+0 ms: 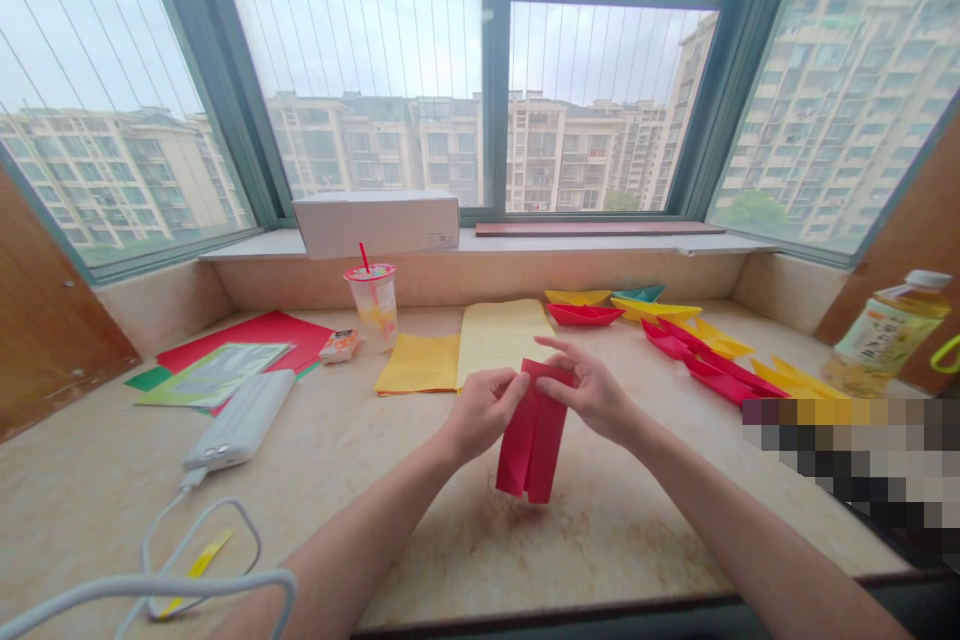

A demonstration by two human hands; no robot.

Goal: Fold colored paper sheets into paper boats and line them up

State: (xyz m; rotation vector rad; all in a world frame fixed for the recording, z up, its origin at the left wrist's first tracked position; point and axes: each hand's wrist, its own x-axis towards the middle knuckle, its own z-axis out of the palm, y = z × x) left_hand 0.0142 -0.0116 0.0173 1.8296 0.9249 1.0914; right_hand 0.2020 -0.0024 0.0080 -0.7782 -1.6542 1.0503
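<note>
Cable (pixel 150 585): white, loops across lower left of frame, w/ a yellow paper scrap (pixel 202 556) beside it.
Power bank (pixel 240 430): white, left of centre, cable plugged in.
Your left hand (pixel 484 410): fingers curled, pinching top left edge of the red folded paper (pixel 534 440).
Your right hand (pixel 592 390): thumb + fingers closed on paper's top right edge, index finger extended.
Red paper: centre frame, hangs long-ways from both hands, above the counter (pixel 450 540), folded into narrow panels.
Yellow sheets (pixel 465 350): flat on counter just beyond your hands.
Cup (pixel 373 300): clear w/ red straw, centre-left.
Red sheet + booklet (pixel 232 360): mid left.
Paper boats (pixel 675 335): red, yellow, one green, row running centre to right.
Bottle (pixel 885 335): far right edge, tilted.
White box (pixel 375 222): on windowsill, upper centre-left.
</note>
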